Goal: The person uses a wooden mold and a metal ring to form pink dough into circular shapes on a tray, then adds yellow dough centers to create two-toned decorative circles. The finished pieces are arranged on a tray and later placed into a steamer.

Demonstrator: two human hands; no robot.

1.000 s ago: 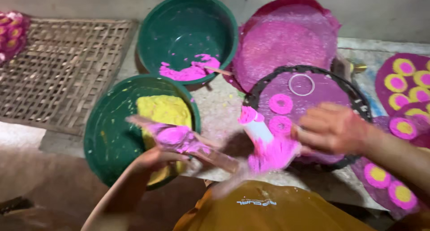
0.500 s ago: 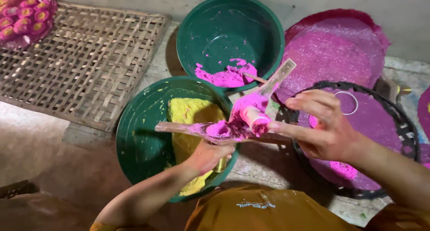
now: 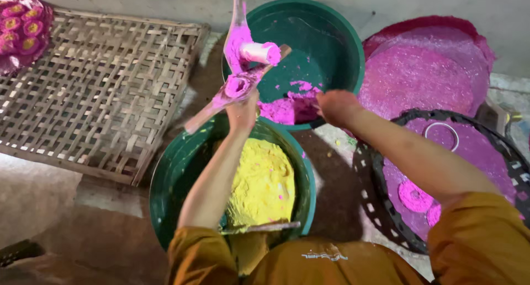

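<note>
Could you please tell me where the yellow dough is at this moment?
In the head view it fills the near green basin, low at centre: yellow dough beneath the left hand.

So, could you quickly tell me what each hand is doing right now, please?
Left hand: closed around pink-smeared wooden sticks, raised over the bowls.
Right hand: in the far green bowl at the pink paste; its grip cannot be told.

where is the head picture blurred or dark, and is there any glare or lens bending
Head view: sharp on the woven bamboo tray and the green plastic basin of yellow paste; the left hand with its pink-smeared wooden tools is slightly motion-smeared; the orange sleeves at the bottom edge are soft; the lower left floor sinks into shadow; light is soft and even, no glare; the wide lens bows the edges.
</note>
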